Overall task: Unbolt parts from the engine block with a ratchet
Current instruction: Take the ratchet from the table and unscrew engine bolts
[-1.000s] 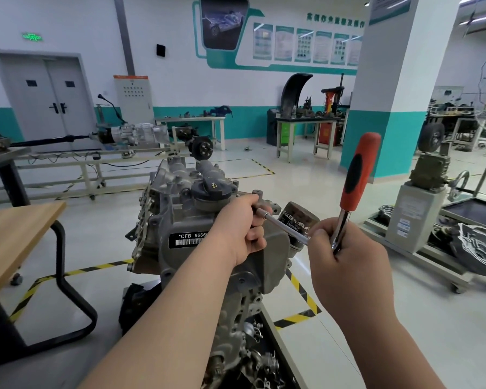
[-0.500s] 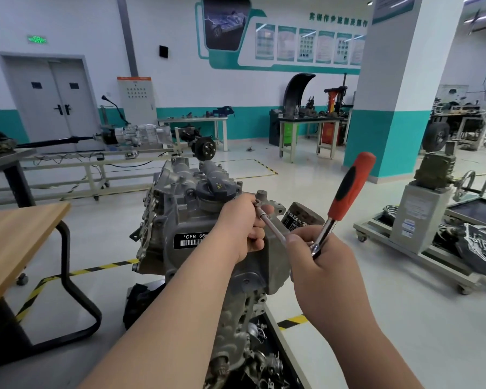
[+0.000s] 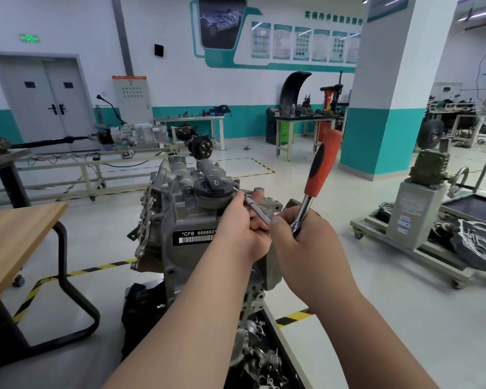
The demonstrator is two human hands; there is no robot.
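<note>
The engine [image 3: 180,220] stands as before, right of the table's [image 3: 14,242] near corner, but the right hand [image 3: 300,248] has closed in beside the left hand [image 3: 242,228], hiding the filter seen a second ago. The right grips the ratchet [image 3: 321,167] at its head, orange handle tilted up and right; the left curls round the extension [image 3: 257,210] that runs to the engine's top. Around them lie pale floor [image 3: 376,318] with yellow-black tape [image 3: 101,272] and a teal-banded pillar [image 3: 390,80].

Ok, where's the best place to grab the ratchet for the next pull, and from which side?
Judging by its pose, the orange handle, from the right: it stands up free, tilted right, clear of the engine block. The right hand grips low at the chrome neck, giving little leverage.
</note>
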